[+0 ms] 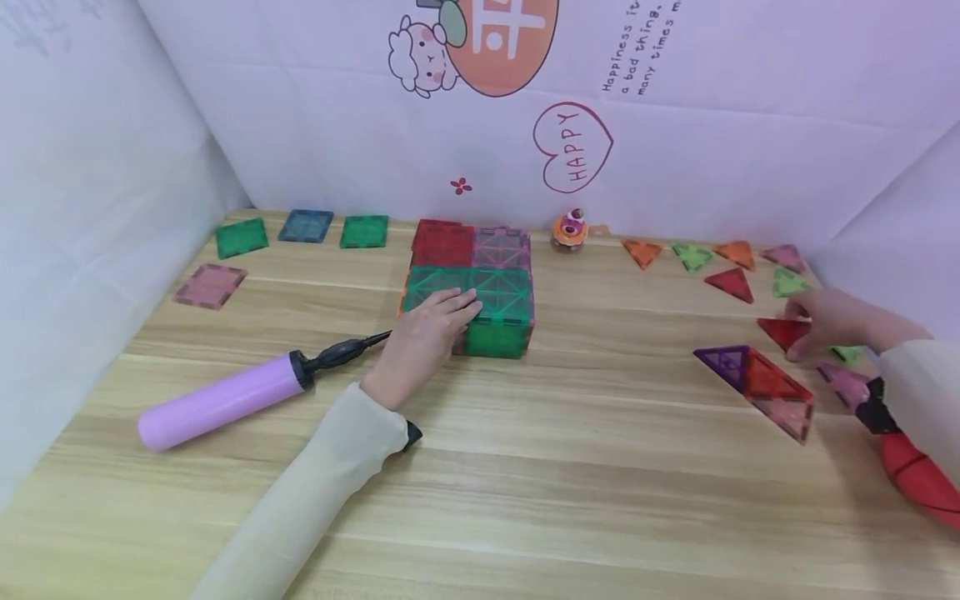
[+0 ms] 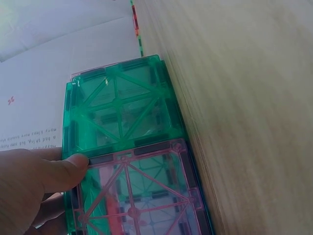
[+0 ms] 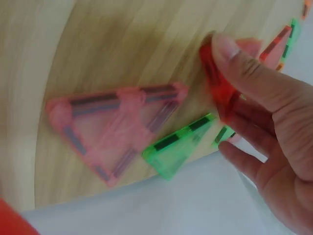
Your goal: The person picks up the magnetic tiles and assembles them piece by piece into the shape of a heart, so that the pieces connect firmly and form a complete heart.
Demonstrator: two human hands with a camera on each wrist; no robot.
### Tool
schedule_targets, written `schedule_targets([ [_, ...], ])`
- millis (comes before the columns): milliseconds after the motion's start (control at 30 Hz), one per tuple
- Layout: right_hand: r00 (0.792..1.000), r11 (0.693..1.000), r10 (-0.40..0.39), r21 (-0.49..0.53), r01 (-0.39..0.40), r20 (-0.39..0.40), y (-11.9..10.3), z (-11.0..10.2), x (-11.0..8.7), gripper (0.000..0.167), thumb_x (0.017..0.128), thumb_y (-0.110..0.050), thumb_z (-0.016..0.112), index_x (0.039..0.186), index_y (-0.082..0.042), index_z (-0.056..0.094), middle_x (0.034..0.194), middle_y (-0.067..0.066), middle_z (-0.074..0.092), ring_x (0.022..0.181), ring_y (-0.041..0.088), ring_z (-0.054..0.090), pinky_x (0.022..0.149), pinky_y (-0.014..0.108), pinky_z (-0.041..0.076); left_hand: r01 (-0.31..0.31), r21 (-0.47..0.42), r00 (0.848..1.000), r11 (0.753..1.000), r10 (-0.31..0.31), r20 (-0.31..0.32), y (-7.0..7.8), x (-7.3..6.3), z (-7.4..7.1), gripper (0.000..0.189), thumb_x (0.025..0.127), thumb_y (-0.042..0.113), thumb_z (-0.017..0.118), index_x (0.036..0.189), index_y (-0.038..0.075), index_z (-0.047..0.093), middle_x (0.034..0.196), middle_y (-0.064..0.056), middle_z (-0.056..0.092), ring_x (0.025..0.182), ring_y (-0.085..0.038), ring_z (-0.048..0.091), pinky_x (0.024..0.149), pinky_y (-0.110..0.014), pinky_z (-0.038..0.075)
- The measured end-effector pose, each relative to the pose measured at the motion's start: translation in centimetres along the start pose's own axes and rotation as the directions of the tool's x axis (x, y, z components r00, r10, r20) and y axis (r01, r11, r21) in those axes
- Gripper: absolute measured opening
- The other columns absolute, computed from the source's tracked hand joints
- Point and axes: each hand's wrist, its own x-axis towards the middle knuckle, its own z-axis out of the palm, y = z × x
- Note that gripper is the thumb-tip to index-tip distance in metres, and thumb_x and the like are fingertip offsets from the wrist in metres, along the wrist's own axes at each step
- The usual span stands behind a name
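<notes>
My left hand (image 1: 427,337) rests on a box of see-through magnetic tiles (image 1: 491,337), fingers laid over its green top. In the left wrist view the thumb (image 2: 71,171) touches the edge where green and pink tiles (image 2: 134,196) meet. At the right, my right hand (image 1: 832,321) pinches a red triangular magnetic tile (image 3: 220,81) between thumb and fingers. Near it lie a pink triangle tile (image 3: 120,122) and a green one (image 3: 178,149). A joined strip of purple, red and pink triangles (image 1: 765,383) sits left of that hand.
A purple hand pump (image 1: 225,400) lies left of my left forearm, its nozzle toward the box. Several square tiles (image 1: 306,225) lie back left, and more triangles (image 1: 692,256) back right. A small toy figure (image 1: 570,229) stands by the wall. Something red (image 1: 918,475) is under my right sleeve.
</notes>
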Motion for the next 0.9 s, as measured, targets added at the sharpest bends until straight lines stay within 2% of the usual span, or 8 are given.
schedule_targets([
  [100,1.000,1.000,0.014,0.002,-0.014,-0.012,-0.1,0.1,0.1,0.047,0.062,-0.020,0.087,0.088,0.003,0.056,0.077,0.005,0.052,0.071,0.020,0.045,0.061,0.031,0.039,-0.004,-0.002,1.000,1.000,0.004,0.007,0.0,0.1,0.0,0.043,0.087,0.002,0.066,0.128,0.012,0.061,0.135,-0.005,0.057,0.127,-0.023,0.052,0.091,-0.032,0.051],
  [233,1.000,1.000,0.018,-0.003,-0.018,-0.012,-0.3,-0.1,0.3,0.055,0.062,-0.023,0.088,0.095,0.010,0.059,0.080,0.008,0.058,0.073,0.022,0.051,0.064,0.035,0.044,-0.002,-0.003,1.000,1.000,0.002,0.004,-0.1,0.1,0.1,0.043,0.087,0.001,0.066,0.128,0.012,0.062,0.135,-0.005,0.057,0.127,-0.023,0.052,0.090,-0.031,0.052],
  [433,1.000,0.998,0.026,0.052,-0.027,0.012,-0.5,0.0,0.4,0.037,0.068,-0.014,0.084,0.090,0.005,0.060,0.076,0.004,0.056,0.069,0.019,0.050,0.059,0.032,0.043,-0.008,-0.004,1.000,1.000,0.008,0.006,-0.2,0.1,0.1,0.041,0.088,0.002,0.064,0.128,0.012,0.062,0.135,-0.005,0.057,0.127,-0.022,0.052,0.092,-0.031,0.051],
  [600,0.999,0.997,0.035,0.075,-0.036,0.012,-0.6,0.1,0.1,0.036,0.072,-0.010,0.080,0.095,0.001,0.055,0.078,0.004,0.055,0.068,0.017,0.049,0.056,0.027,0.040,-0.010,0.001,1.000,1.000,0.010,0.009,-0.3,0.1,0.1,0.040,0.089,0.003,0.064,0.129,0.012,0.061,0.135,-0.004,0.057,0.128,-0.022,0.051,0.093,-0.031,0.050],
  [767,0.999,1.000,0.010,0.010,-0.010,-0.032,-1.5,-1.2,-0.4,0.023,0.075,0.001,0.071,0.095,0.002,0.061,0.081,0.006,0.061,0.071,0.019,0.052,0.060,0.031,0.047,-0.008,-0.006,1.000,1.000,0.008,0.010,-0.3,0.0,0.0,0.042,0.088,0.003,0.065,0.129,0.012,0.061,0.136,-0.004,0.057,0.128,-0.022,0.051,0.091,-0.031,0.051],
  [900,0.996,0.997,-0.028,-0.067,0.022,-0.088,-3.1,-2.9,-1.1,0.022,0.074,0.005,0.066,0.096,0.002,0.066,0.083,0.008,0.063,0.072,0.020,0.052,0.061,0.034,0.049,-0.006,-0.002,1.000,1.000,0.006,0.016,-0.2,0.1,0.0,0.043,0.087,0.003,0.066,0.129,0.012,0.061,0.136,-0.005,0.057,0.128,-0.022,0.051,0.091,-0.031,0.051],
])
